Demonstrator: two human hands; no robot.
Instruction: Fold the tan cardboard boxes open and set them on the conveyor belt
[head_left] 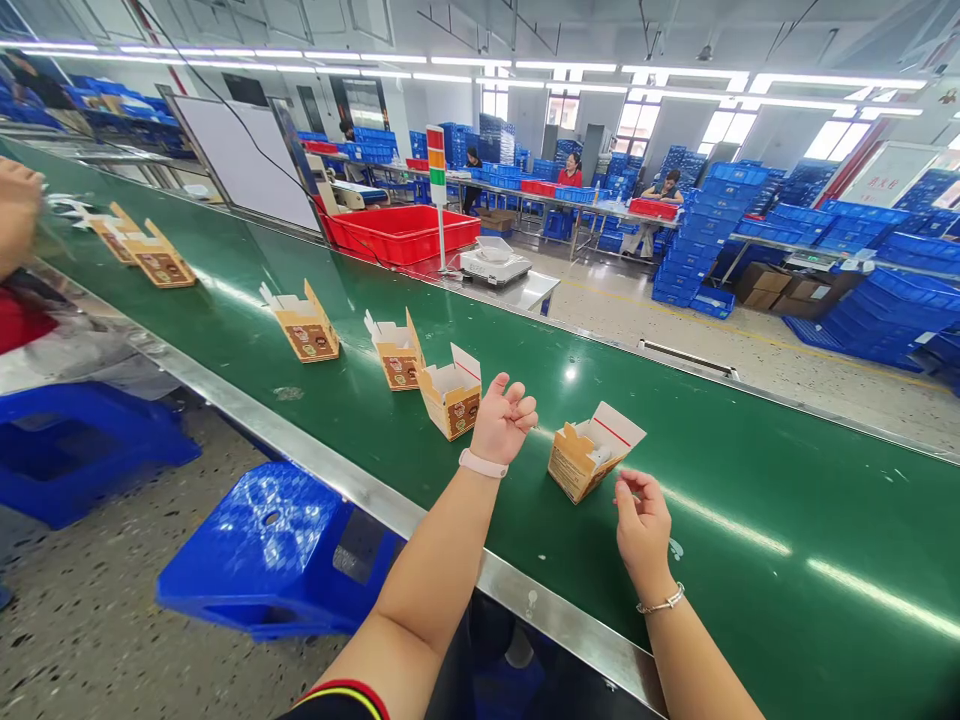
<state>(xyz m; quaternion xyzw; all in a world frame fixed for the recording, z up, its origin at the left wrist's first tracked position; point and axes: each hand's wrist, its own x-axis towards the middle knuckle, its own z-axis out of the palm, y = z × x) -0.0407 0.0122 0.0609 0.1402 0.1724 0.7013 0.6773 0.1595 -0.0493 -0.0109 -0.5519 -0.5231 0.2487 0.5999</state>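
Observation:
My left hand (504, 420), with a pale band at the wrist, is beside the right edge of a small printed cardboard box (463, 412). Its fingers are loosely bent and apart, and nothing shows in the palm. At the right, my right hand (643, 515), wearing a bracelet, hovers by another cardboard box (576, 462). Its fingers are half curled, with no object visible in them; contact with that box cannot be made out. This box is tilted, its lid raised with a red strip inside, and something whitish lies within. Both boxes are on a green conveyor belt (735, 490).
Further left on the belt are more open boxes (313, 342) and white plastic pieces (71, 208). Another person's hand (19, 215) is at the left edge. Blue stools (255, 540) stand along the metal rail. Across the belt are a red bin (405, 238) and a scale (495, 264).

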